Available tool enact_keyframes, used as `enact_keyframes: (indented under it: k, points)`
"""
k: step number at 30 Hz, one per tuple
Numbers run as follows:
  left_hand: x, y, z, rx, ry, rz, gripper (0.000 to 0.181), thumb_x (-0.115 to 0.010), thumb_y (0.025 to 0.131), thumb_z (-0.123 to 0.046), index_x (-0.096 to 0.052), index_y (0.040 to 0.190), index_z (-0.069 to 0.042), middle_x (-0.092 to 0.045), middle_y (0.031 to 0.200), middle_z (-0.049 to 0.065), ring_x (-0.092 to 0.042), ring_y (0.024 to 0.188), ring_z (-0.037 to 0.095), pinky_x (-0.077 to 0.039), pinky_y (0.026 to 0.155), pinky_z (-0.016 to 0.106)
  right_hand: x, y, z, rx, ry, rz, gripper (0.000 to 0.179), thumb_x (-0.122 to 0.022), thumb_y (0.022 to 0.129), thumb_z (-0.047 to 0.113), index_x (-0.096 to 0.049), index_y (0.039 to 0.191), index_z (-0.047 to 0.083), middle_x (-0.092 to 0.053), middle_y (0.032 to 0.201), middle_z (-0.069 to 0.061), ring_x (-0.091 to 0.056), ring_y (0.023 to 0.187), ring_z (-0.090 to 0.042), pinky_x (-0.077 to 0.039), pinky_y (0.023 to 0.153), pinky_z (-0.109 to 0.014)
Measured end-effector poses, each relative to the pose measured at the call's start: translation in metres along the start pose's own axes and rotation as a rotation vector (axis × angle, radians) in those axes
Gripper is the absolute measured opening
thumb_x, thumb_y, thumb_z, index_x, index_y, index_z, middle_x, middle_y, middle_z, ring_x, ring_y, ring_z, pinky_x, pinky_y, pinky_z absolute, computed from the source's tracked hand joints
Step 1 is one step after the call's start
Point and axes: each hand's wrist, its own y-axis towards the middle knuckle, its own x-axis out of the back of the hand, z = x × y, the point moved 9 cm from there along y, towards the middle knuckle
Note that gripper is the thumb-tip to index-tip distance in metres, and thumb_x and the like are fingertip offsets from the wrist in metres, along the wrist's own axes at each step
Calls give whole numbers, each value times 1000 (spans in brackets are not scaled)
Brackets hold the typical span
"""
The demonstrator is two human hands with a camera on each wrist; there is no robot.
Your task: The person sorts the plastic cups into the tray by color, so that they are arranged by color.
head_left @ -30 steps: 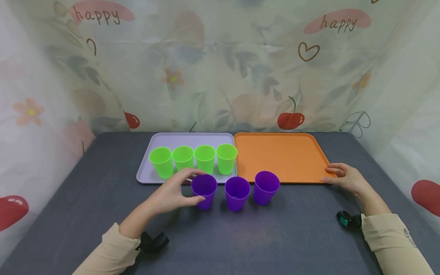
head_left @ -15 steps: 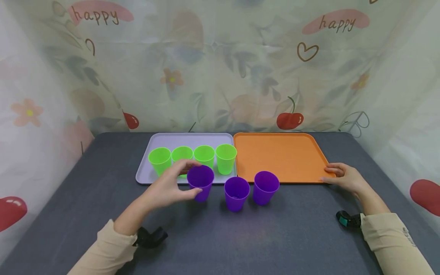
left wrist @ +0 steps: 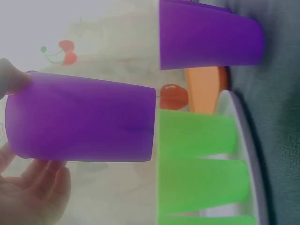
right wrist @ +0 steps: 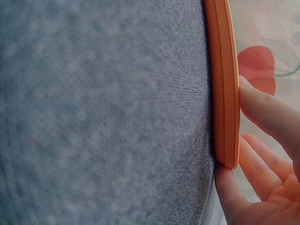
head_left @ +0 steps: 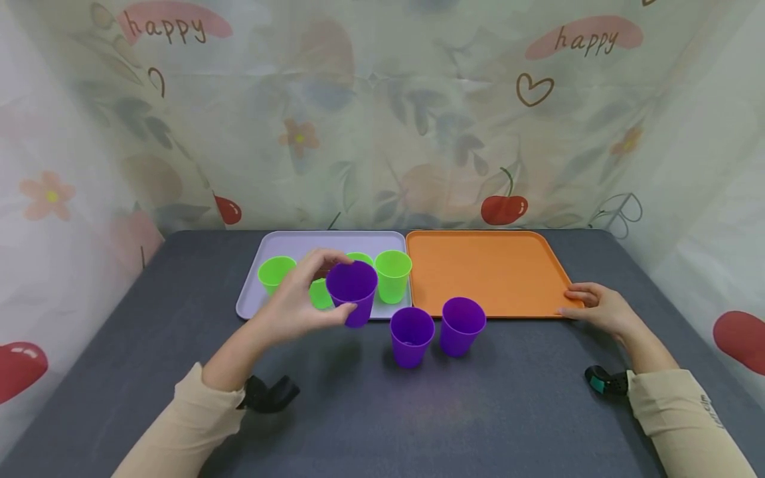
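- The left hand pinches a tapered purple plastic-looking cup between thumb and fingers, held upright in the air left of the smooth orange rectangular tray.
- The right hand grips that tray's near right corner.
- Two matching purple cups, stand before its near left edge.
- Four tapered bright-green cups stand left of it, on a pale lavender tray.
- The step seems a mid-air carry; the next move likely calls for clearing the green rims.

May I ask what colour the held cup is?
Purple; the left wrist view shows the cup best.
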Motion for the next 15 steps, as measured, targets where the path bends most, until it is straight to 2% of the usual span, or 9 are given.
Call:
enact_keyframes:
  k: [8, 15]
  points:
    - [3, 19, -12, -35, -41, -33, 49, -77, 70, -8, -55, 114, -7, -56, 111, 5, -53, 102, 14, -47, 92, 33, 0, 1, -1, -1, -16, -8, 81, -69, 83, 37, -31, 138, -8, -37, 140, -28, -23, 133, -49, -27, 102, -61]
    - [-1, 38, -20, -85, -102, -35, 46, -74, 72, -7, -57, 114, -7, -54, 113, 6, -51, 105, 15, -46, 99, 34, 1, 2, -1, 17, -14, -10, 79, -69, 83, 35, -32, 138, -10, -38, 139, -29, -24, 132, -49, -27, 101, -61]
